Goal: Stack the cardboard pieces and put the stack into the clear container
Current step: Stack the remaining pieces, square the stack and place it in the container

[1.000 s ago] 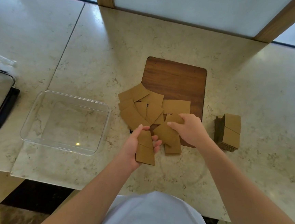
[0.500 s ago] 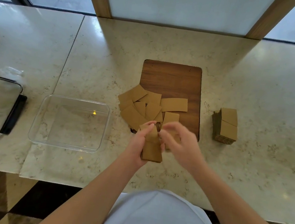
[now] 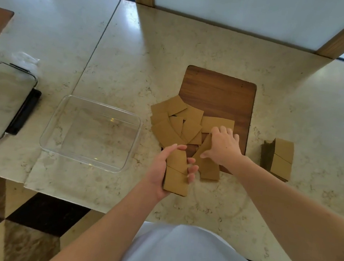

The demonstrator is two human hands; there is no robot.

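My left hand [image 3: 160, 169] grips a small stack of brown cardboard pieces [image 3: 176, 176] just above the counter's near edge. My right hand [image 3: 222, 146] lies fingers-down on a tilted loose piece [image 3: 206, 144] at the near end of the pile; whether it grips that piece is unclear. Several loose cardboard pieces [image 3: 176, 122] overlap on and beside the wooden board [image 3: 218, 92]. One more piece [image 3: 210, 169] lies flat between my hands. The clear container [image 3: 91, 131] stands empty to the left of the pile.
A finished cardboard stack [image 3: 279, 158] sits on the marble counter at the right. A lidded container with black clips [image 3: 5, 101] lies at the far left, next to crumpled plastic [image 3: 25, 59]. The counter edge runs close to my body.
My right hand placed a piece on the stack in my left hand, then reached back to the loose pile. The camera view shifted and the left hand's stack sits slightly lower.
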